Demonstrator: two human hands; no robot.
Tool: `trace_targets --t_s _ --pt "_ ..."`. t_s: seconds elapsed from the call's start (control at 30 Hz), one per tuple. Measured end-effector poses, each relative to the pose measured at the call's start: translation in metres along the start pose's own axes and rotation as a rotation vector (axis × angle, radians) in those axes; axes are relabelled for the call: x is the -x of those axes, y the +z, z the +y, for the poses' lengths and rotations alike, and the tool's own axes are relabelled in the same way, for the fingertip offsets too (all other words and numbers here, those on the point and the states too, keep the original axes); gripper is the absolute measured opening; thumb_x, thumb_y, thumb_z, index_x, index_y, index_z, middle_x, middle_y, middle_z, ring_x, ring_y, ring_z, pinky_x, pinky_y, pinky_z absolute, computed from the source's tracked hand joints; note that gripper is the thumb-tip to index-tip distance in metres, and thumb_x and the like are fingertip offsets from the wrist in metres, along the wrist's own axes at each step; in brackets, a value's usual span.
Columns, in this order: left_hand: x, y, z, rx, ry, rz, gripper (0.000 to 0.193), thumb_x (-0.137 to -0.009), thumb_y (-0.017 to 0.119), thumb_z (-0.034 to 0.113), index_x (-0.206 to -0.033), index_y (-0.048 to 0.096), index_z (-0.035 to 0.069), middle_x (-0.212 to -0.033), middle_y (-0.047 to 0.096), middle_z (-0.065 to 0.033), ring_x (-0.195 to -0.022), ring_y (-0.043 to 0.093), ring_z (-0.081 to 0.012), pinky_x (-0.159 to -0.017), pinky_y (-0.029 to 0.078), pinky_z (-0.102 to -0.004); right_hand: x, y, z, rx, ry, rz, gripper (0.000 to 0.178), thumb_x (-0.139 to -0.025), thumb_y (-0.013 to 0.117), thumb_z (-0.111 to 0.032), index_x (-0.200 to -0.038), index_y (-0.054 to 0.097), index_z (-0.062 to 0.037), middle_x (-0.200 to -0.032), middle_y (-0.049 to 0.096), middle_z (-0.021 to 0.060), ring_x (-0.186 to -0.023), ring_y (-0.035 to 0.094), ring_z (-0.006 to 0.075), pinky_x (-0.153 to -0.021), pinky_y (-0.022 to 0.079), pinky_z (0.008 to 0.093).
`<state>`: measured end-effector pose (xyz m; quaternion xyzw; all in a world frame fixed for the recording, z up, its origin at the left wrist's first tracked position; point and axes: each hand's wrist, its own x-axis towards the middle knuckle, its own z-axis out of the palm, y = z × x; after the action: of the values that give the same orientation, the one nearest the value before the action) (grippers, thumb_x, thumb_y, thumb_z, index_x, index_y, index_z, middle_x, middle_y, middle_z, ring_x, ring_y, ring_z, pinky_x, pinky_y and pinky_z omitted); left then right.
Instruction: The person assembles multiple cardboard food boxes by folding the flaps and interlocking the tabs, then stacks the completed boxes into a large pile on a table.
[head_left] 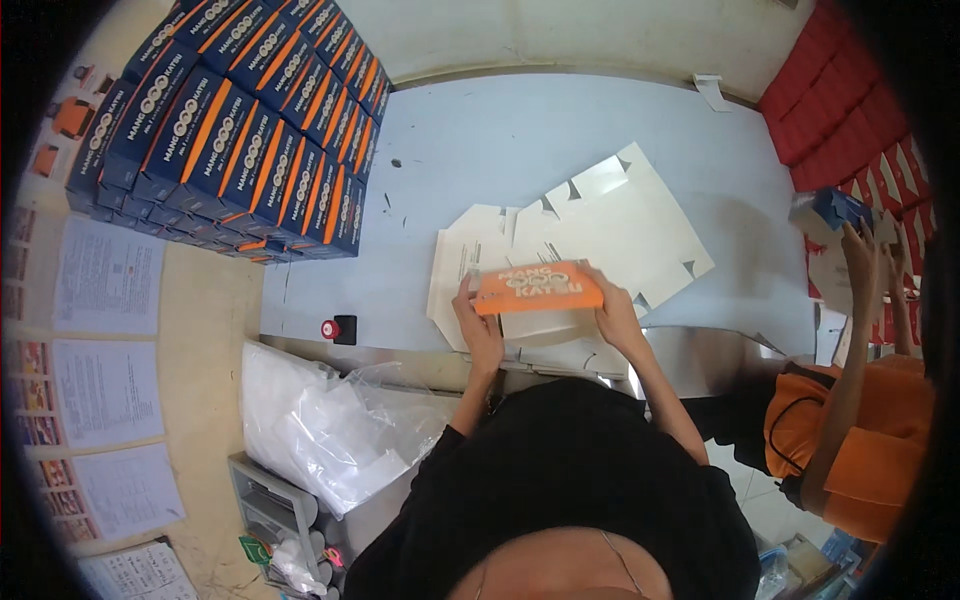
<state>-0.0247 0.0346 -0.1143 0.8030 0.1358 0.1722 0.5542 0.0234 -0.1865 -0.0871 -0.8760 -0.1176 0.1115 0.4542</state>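
Two hands fold an orange carton panel over a stack of flat box blanks.

The left hand (480, 325) and right hand (615, 315) each pinch an end of the orange carton (538, 288), held just above the white flat blanks (610, 235) on the blue table (480, 140). Uneven pressure could skew the crease or tear a tab; a slipped end might nudge the blanks out of line.

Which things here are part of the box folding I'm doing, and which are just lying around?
In hand:
orange carton, held by left hand and right hand
flat white carton blanks
stacked blue-and-orange boxes

Lying about:
red button
clear plastic bags
papers on the wall
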Motion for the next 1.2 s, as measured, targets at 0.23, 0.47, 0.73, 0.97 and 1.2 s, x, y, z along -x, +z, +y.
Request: trace_targets --t_s 0.23,0.47,0.73,0.97,1.2 --pt "0.018 -0.025 -0.036 -0.257 0.329 -0.451 0.084 -0.076 0.07 0.029 -0.142 0.024 0.005 -0.144 0.024 -0.0221 -0.127 0.026 -0.0386 -0.106 0.023 -0.0439 0.019 -0.001 0.022 0.031 -0.273 -0.158 0.08 -0.081 0.064 -0.017 -0.145 0.017 -0.0121 -0.144 0.026 0.0237 -0.12 0.035 0.0431 -0.1 0.035 0.0446" --pt "0.023 -0.026 -0.053 -0.173 0.283 -0.489 0.068 -0.081 0.065 0.019 -0.14 0.032 0.007 -0.149 0.017 -0.0211 -0.124 0.03 -0.0382 -0.104 0.029 -0.0419 0.022 0.001 0.032 0.33 -0.38 -0.063 0.066 -0.075 0.07 -0.033 -0.135 0.045 -0.0228 -0.099 0.044 0.0146 -0.086 0.043 0.0288 -0.075 0.042 0.0379" --pt "0.03 -0.027 -0.046 -0.414 0.476 -0.428 0.052 -0.085 0.06 0.018 -0.135 0.045 0.02 -0.146 0.023 -0.024 -0.124 0.038 -0.0401 -0.101 0.036 -0.0422 0.028 0.008 0.039 0.63 -0.517 0.057 0.059 -0.078 0.062 -0.04 -0.133 0.047 -0.0268 -0.084 0.043 0.0096 -0.079 0.044 0.0248 -0.071 0.036 0.0362" --pt "0.031 -0.028 -0.04 -0.309 0.321 -0.529 0.057 -0.085 0.062 0.022 -0.137 0.041 0.02 -0.149 0.009 -0.0239 -0.132 0.027 -0.0417 -0.104 0.033 -0.0417 0.023 0.009 0.041 0.553 -0.527 -0.011 0.057 -0.08 0.061 -0.041 -0.134 0.046 -0.028 -0.084 0.043 0.0095 -0.075 0.045 0.0239 -0.068 0.037 0.035" --pt "0.027 -0.02 -0.047 -0.227 0.255 -0.445 0.063 -0.083 0.064 0.018 -0.139 0.037 0.021 -0.149 0.005 -0.0247 -0.122 0.042 -0.0414 -0.087 0.048 -0.0413 0.024 0.017 0.035 0.598 -0.482 -0.059 0.058 -0.082 0.063 -0.028 -0.136 0.043 -0.0196 -0.087 0.044 0.0115 -0.082 0.045 0.027 -0.072 0.039 0.0383"
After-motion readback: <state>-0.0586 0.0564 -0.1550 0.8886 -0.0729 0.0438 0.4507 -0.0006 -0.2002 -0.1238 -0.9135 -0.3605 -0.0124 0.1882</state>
